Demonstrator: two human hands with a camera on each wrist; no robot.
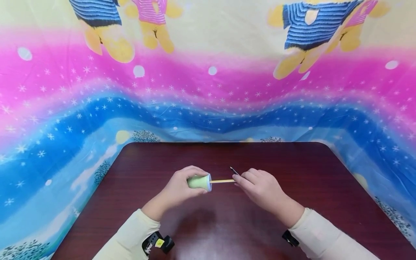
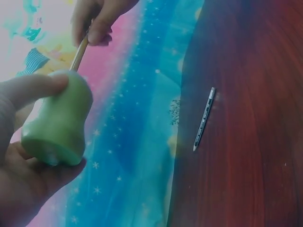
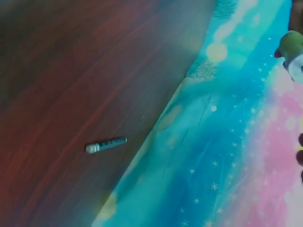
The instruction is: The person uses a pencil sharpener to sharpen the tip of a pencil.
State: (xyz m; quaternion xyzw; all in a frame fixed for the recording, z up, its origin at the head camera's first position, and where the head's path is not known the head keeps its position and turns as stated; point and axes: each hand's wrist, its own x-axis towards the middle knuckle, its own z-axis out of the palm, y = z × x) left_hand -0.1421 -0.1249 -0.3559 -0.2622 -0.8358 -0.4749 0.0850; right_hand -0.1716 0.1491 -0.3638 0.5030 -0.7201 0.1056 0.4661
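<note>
A green, waisted pencil sharpener [image 1: 196, 182] with a pale end lies on its side in my left hand [image 1: 182, 183], fingers and thumb curled round it. In the left wrist view the sharpener [image 2: 59, 123] shows its rounded green base towards the camera. A yellow pencil [image 1: 222, 181] runs from the sharpener's pale end to my right hand [image 1: 261, 187], which pinches it. The pencil's tip is hidden. At the right wrist view's edge appear the sharpener [image 3: 291, 47] and a few dark fingertips [image 3: 301, 157].
A dark patterned pencil [image 2: 204, 118] lies on the brown table [image 1: 156, 159], partly behind my right hand in the head view. Beyond the table's rounded edge hangs a colourful cloth [image 1: 208, 86]. Each wrist wears a black strap, the left one with a camera [image 1: 167, 244].
</note>
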